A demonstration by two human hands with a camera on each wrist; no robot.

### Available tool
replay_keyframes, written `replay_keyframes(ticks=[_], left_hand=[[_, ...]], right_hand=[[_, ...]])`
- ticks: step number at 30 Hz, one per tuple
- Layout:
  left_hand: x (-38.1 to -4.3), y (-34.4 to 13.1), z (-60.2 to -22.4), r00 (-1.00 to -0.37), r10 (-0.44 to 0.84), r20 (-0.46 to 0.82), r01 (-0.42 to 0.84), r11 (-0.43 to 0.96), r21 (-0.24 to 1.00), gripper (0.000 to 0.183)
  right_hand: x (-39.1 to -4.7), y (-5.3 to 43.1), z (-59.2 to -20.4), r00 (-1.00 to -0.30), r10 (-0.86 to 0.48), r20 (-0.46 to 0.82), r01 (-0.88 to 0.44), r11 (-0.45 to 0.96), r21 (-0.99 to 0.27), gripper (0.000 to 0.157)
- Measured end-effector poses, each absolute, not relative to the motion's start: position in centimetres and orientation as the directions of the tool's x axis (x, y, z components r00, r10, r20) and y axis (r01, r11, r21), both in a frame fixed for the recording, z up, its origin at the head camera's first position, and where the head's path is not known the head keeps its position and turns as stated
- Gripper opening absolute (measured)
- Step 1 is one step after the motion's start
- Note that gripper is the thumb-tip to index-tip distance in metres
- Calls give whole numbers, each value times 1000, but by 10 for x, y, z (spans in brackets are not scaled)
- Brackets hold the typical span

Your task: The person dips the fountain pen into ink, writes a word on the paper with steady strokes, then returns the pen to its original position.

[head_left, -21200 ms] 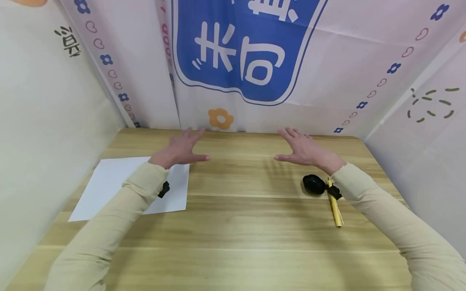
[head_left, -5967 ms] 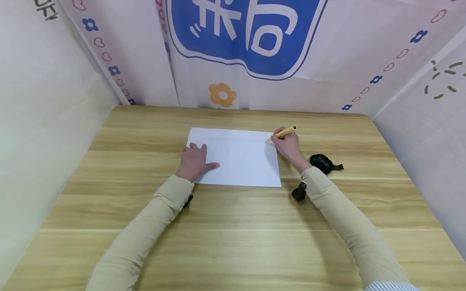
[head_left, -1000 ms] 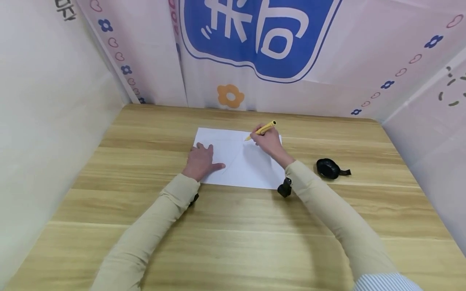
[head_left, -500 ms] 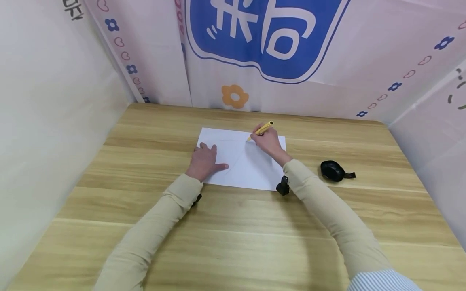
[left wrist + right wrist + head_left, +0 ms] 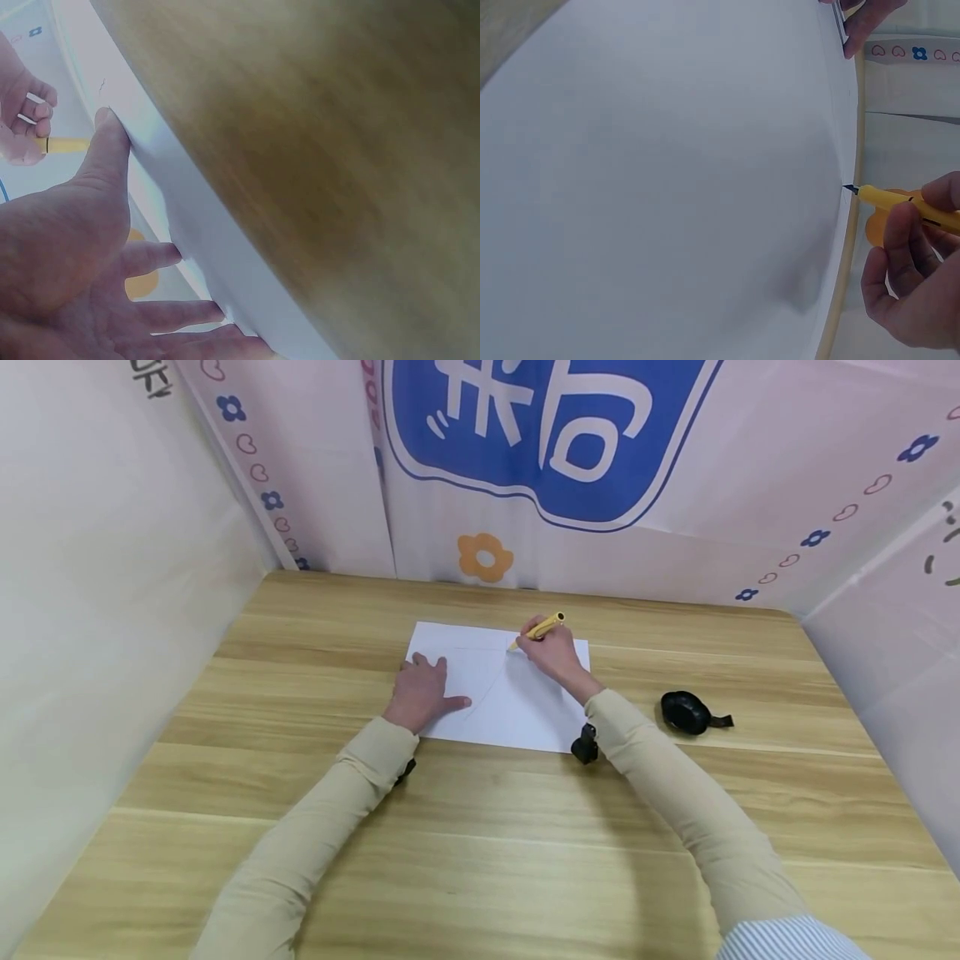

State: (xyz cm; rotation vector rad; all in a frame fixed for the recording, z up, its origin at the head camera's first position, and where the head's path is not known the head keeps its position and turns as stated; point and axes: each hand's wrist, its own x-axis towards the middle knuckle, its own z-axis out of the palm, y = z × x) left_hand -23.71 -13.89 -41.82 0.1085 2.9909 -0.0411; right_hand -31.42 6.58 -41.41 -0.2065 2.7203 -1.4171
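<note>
A white sheet of paper (image 5: 517,710) lies on the wooden table. My left hand (image 5: 420,693) rests spread on its left part, fingers and thumb extended; the left wrist view shows this hand (image 5: 82,217) along the paper's edge. My right hand (image 5: 553,652) pinches a yellow fountain pen (image 5: 546,626) over the upper right of the sheet. The pen's dark nib (image 5: 850,187) meets the paper in the right wrist view. Thin strokes show on the sheet: a faint horizontal one near the top, a long slanting line (image 5: 486,691) and a short upright mark by the nib.
A black oval object (image 5: 684,712) with a short flat tab lies on the table (image 5: 465,843) to the right of my right forearm. Printed cloth walls (image 5: 330,485) stand at the back and both sides. A small black camera (image 5: 585,744) hangs under my right wrist.
Since the earliest frame, the paper came to the middle and the pen was picked up. A slanting line and short mark were added after six seconds ago. Over the last half second, hands stay nearly still.
</note>
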Motion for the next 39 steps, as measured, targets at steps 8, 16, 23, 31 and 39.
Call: replay_keyframes(ticks=[8,16,23,31,39], left_hand=[[-238,-137,-420,-987,74,-144,79,997,-23,87],[-237,-137,-420,-984,76,-162,83,996,-36,88],[-236,-136,-417,-982,81,-170,87,996,-30,88],[-236,-137,-418,-984,87,-157,93,995,-32,88],[-236,-137,-416,-983,85,-162,90,996,-24,88]], right_hand=[[-311,71,-416,-990,-138,-8,-70,549,-833,12],[-306,77,-417,-989,-147,-3,-80,554,-829,12],[-299,83,-418,-990,-138,-1,-74,537,-840,9],[-293,92,-419,-988,-152,1,-85,546,-833,11],[-285,100,-419,-987,-159,13,-97,535,-839,12]])
